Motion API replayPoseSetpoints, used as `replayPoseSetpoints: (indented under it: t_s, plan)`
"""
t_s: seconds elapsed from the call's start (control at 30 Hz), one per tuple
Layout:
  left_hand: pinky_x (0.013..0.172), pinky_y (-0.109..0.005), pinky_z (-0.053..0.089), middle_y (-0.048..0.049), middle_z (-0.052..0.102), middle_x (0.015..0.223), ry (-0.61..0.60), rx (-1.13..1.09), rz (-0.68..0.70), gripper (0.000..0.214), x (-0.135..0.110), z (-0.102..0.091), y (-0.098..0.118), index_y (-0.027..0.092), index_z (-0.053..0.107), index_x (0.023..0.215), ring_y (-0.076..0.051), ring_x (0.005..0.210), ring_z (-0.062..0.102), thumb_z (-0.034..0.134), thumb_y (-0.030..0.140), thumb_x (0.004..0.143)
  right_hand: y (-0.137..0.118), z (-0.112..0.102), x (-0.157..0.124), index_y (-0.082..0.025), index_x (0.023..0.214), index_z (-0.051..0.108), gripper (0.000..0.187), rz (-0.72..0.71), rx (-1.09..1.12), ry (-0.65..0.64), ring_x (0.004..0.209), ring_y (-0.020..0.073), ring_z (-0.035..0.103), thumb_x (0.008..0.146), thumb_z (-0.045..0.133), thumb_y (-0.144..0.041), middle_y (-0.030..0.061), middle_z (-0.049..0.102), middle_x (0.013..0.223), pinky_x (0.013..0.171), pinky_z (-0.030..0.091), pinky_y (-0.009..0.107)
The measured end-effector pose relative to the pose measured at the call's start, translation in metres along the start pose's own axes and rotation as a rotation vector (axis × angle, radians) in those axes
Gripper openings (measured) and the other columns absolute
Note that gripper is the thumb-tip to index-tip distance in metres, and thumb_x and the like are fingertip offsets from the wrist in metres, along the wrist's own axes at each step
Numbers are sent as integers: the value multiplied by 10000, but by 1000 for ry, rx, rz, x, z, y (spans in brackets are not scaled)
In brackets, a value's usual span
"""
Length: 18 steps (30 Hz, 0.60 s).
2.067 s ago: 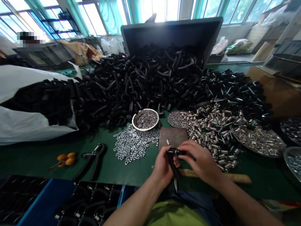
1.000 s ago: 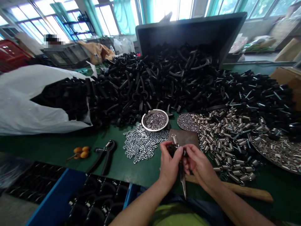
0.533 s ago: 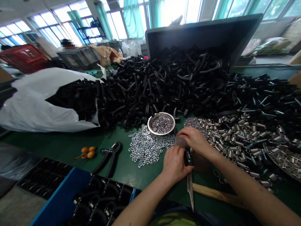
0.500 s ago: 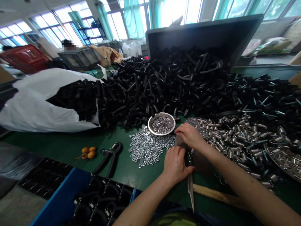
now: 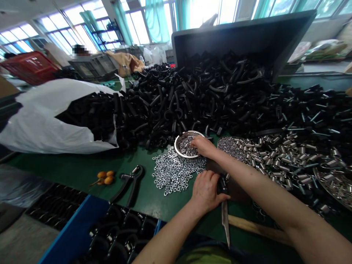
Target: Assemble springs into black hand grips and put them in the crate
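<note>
Bright windows (image 5: 137,27) are lighting a green bench (image 5: 148,205) behind two bare hands. Its fingers bunching among small metal pins (image 5: 184,142), the right hand (image 5: 202,145) is resting over a silver bowl (image 5: 176,147); whether they are pinching one, I cannot tell. Nearer the body, the left hand (image 5: 205,189) is gripping a black part (image 5: 222,185), whose long axis is running roughly toward the person. Beyond it and leftward, the bowl is sitting closer to the right hand.
</note>
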<state>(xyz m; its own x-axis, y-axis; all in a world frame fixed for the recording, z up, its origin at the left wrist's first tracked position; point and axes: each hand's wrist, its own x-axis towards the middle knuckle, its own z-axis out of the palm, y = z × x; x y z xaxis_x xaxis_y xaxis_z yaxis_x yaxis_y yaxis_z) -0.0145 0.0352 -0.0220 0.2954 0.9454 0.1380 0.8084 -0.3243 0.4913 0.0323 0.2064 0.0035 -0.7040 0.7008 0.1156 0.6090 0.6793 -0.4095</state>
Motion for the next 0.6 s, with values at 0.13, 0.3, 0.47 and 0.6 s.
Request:
replayPoseSetpoints:
  t_s: [0.13, 0.3, 0.47, 0.6]
  plan:
    - [846, -414, 400, -83, 578, 1044, 16, -19, 16, 589, 1, 1, -2, 202, 546, 1082, -272, 985, 505, 715, 539, 630, 5, -12, -26, -147, 926, 682, 171, 115, 122, 129, 839, 156, 615, 834, 539, -162, 57, 690, 903, 766, 441, 269]
    - [850, -410, 400, -75, 581, 1033, 53, -40, 0, 570, 3, 4, -3, 205, 566, 1045, -272, 983, 511, 769, 453, 574, 0, -25, -100, -166, 844, 643, 136, 181, 193, 202, 794, 145, 582, 857, 523, -227, 27, 658, 820, 739, 432, 275]
    - [829, -396, 400, -67, 589, 982, 47, -36, 5, 517, 4, 3, -2, 201, 576, 1011, -266, 960, 515, 761, 417, 579, 4, -12, -163, -178, 738, 568, 123, 180, 115, 194, 827, 169, 522, 852, 528, -197, 24, 597, 779, 758, 411, 313]
    - [833, -387, 392, -61, 590, 971, 40, -33, -3, 509, 4, 1, 0, 210, 574, 1012, -261, 958, 516, 759, 409, 582, 7, -1, -170, -179, 756, 552, 115, 186, 59, 189, 818, 175, 503, 863, 516, -199, 27, 584, 770, 731, 409, 304]
